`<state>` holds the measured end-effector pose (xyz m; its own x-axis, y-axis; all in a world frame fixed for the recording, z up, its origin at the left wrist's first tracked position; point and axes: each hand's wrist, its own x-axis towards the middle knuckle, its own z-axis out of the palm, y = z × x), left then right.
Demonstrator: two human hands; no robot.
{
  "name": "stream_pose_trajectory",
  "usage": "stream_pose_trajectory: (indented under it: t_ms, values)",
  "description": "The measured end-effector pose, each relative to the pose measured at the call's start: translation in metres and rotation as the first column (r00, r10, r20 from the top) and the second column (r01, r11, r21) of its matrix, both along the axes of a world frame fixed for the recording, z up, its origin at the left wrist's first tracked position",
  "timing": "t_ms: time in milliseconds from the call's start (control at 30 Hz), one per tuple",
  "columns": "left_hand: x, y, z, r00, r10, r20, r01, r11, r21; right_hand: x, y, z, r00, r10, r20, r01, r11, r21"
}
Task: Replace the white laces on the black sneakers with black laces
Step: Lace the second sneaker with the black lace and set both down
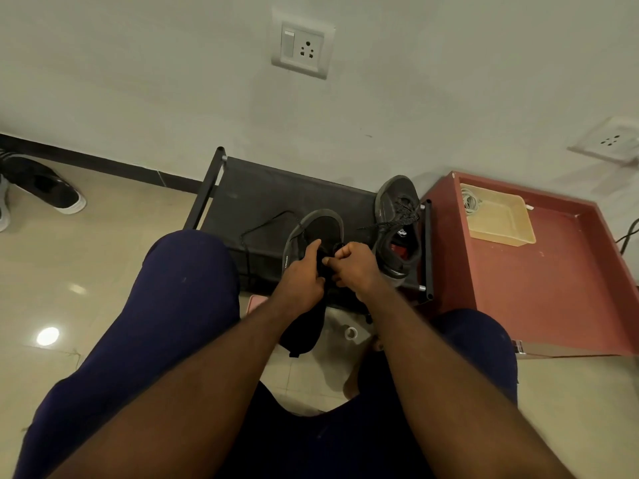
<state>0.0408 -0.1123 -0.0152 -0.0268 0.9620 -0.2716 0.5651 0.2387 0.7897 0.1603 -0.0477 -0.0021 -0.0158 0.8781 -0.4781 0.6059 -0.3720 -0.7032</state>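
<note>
1. Sitting on the black shoe rack [262,195], the near black sneaker [323,224] lies under both hands.
2. Right hand [354,267]: fingers clenched, pinching the black lace [266,223].
3. Left hand [304,274]: forefinger stretched along the tongue; its grasp cannot be told.

So the near sneaker [318,226] is dark grey-black, toe pointing away, sitting on the black rack [242,188]. A black lace [266,223] trails loose off its left side. The second sneaker [397,216] sits just to its right, tilted, with a speckled lace [403,210] loosely threaded.
</note>
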Motion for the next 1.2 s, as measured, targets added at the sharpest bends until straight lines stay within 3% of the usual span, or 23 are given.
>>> stream_pose_trajectory:
  t_ms: [233,533,633,767,833,900,933,967,1000,1067,1100,1200]
  values:
    - [0.000,-0.001,-0.003,1.000,-0.015,-0.003,0.015,1.000,-0.001,0.006,-0.006,0.002,0.999,0.046,0.005,-0.046,0.999,0.007]
    - [-0.001,0.001,-0.005,0.998,-0.061,-0.023,0.061,0.998,-0.001,0.022,-0.045,0.025,0.985,0.140,-0.105,-0.157,0.971,-0.178]
    - [-0.001,0.002,-0.002,0.999,-0.041,0.000,0.041,0.999,-0.015,0.027,-0.051,0.036,0.982,0.040,-0.183,-0.058,0.993,-0.098]
    - [0.000,0.003,0.000,1.000,-0.020,-0.015,0.020,1.000,-0.002,0.027,-0.051,0.054,0.971,-0.097,-0.218,0.142,0.970,0.200]
    - [0.000,0.004,0.000,1.000,-0.012,-0.019,0.012,1.000,-0.003,0.026,-0.053,0.065,0.849,-0.162,-0.503,0.264,0.955,0.137]
    - [0.000,0.005,0.001,0.999,-0.015,-0.031,0.014,1.000,-0.006,0.025,-0.051,0.077,0.523,-0.234,-0.819,0.291,0.953,-0.086]
    - [0.000,0.005,0.001,0.999,-0.017,-0.036,0.017,1.000,-0.008,0.026,-0.049,0.081,0.442,-0.269,-0.856,0.278,0.948,-0.154]
    - [0.000,0.005,0.001,0.999,-0.016,-0.042,0.016,1.000,-0.012,0.025,-0.047,0.081,0.476,-0.306,-0.825,0.286,0.940,-0.184]
    - [0.000,0.005,0.000,0.999,-0.015,-0.045,0.014,1.000,-0.018,0.026,-0.044,0.073,0.592,-0.336,-0.732,0.311,0.934,-0.178]
    - [0.001,0.005,0.000,0.999,-0.020,-0.048,0.019,0.999,-0.029,0.029,-0.039,0.045,0.846,-0.337,-0.412,0.331,0.939,-0.090]
    - [0.001,0.005,0.000,0.998,-0.024,-0.051,0.022,0.999,-0.030,0.028,-0.038,0.032,0.919,-0.306,-0.250,0.306,0.951,-0.041]
    - [0.001,0.004,0.002,0.998,-0.038,-0.050,0.037,0.999,-0.024,0.025,-0.039,0.006,0.985,-0.141,0.100,0.137,0.990,0.040]
